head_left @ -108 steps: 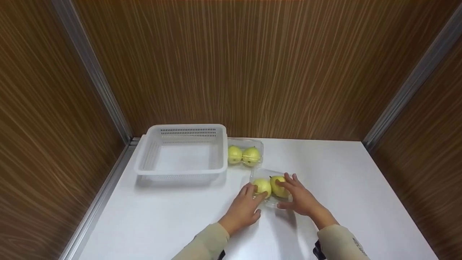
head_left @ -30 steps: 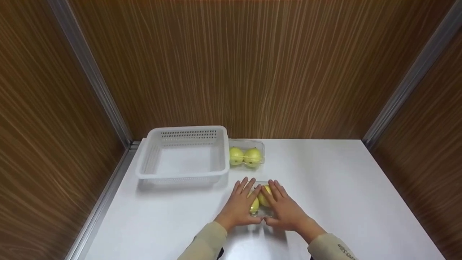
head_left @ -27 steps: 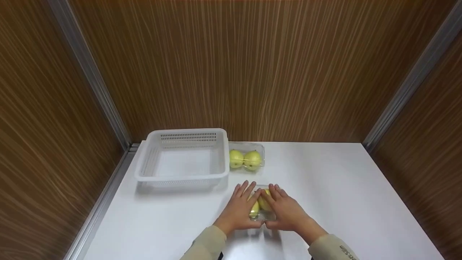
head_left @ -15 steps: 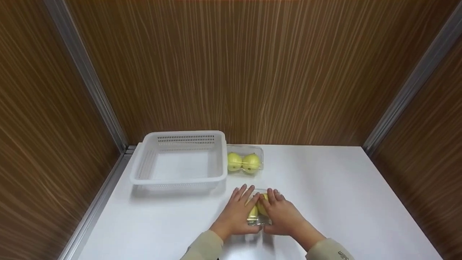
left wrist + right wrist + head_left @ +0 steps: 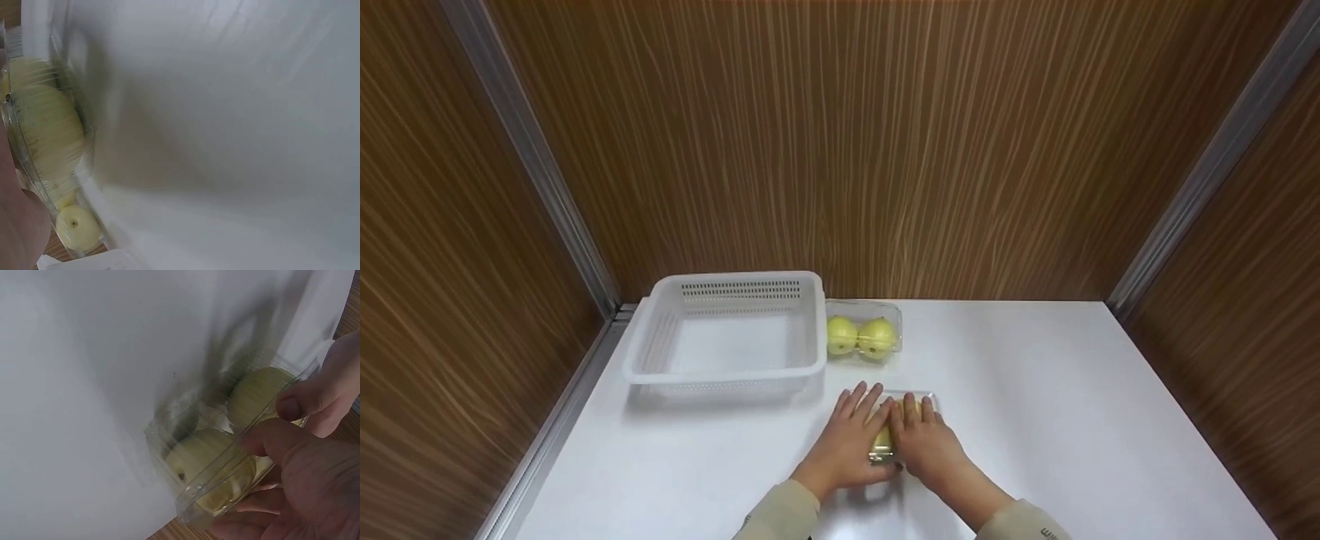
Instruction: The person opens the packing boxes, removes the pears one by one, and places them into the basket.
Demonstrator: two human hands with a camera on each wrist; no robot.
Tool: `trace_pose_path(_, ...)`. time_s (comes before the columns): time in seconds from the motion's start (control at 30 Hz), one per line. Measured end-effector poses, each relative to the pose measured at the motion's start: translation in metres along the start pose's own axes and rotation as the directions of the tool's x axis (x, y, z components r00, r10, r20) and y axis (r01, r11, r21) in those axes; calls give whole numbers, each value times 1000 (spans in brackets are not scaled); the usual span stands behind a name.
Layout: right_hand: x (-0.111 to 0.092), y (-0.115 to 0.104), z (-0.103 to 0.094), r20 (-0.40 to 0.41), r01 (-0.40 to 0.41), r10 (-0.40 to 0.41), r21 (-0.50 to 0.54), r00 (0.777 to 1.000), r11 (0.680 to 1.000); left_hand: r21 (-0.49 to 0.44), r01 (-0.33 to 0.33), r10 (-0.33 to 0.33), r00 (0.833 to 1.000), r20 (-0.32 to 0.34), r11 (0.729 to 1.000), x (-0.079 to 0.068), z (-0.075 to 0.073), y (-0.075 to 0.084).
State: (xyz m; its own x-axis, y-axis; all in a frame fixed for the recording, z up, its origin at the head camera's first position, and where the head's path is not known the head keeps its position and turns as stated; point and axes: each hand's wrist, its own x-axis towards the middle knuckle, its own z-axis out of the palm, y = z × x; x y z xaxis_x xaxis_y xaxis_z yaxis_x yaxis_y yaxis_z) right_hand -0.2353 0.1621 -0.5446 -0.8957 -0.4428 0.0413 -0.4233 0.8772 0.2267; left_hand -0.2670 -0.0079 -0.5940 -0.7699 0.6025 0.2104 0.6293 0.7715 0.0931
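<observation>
In the head view, a clear plastic clamshell box with two yellow-green pears lies on the table under both hands. My left hand rests over its left part, fingers spread and straight, thumb along the front edge. Across the right part lies my right hand, its fingers extended over the lid and meeting the left fingertips. The hands hide most of the box. From the right wrist, a pear shows through the plastic wall, with thumbs at the box's rim. The left wrist view has a pear beside the palm.
A white slotted basket stands at the back left of the white table. Right against it is a second clear box holding two more pears. Wood-grain panels enclose the table at the back and sides.
Since the first frame, the box has moved left and nearer the person, and has turned straighter. Over the last half second my right hand has slid left across it toward my left hand.
</observation>
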Motion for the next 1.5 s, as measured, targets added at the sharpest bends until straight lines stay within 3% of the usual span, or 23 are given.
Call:
trace_pose_path(0.23, -6, 4, 10, -155, 50, -58, -54, 986, 997, -16, 20, -19, 1000, 15, 1000, -2, -2, -1)
trace_pose_path(0.33, -9, 2, 12, -176, 50, -61, -65, 983, 997, -18, 17, -16, 1000, 9, 1000, 0, -3, 1)
trace_pose_path(0.67, 0, 1, 22, -107, 20, -22, -25, 994, 1000, 32, 25, -26, 999, 19, 999, 10, 3, -3)
trace_pose_path(1.07, 8, 9, 27, -189, 34, -36, -11, 981, 999, 18, 27, -27, 1000, 14, 999, 15, 1, -6)
trace_pose_path(1.5, 13, 11, 20, -158, 79, -92, -89, 983, 993, 60, 56, -59, 998, 39, 997, 19, 1, -10)
